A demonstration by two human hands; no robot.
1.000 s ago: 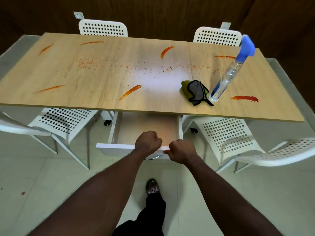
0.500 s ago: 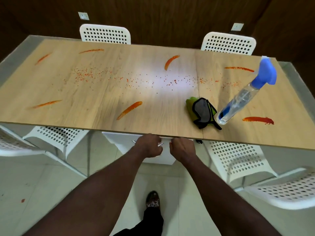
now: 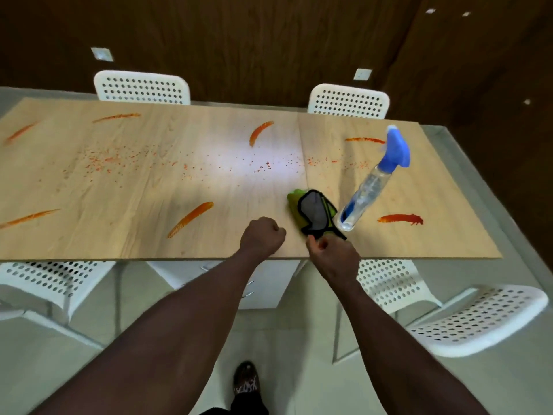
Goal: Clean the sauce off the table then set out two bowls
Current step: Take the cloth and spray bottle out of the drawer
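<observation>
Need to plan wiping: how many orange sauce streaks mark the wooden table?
7 orange sauce streaks. Far row: left, mid-left, centre, right. Near row: left, centre, right. Others may be hidden.

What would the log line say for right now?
step: wipe not begun | sauce: on table | cloth: beside spray bottle | left hand: fist, empty | right hand: at cloth, grip unclear

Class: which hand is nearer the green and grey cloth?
Right. The right hand is at the near corner of the green and grey cloth; the left hand is apart, to its left.
</observation>
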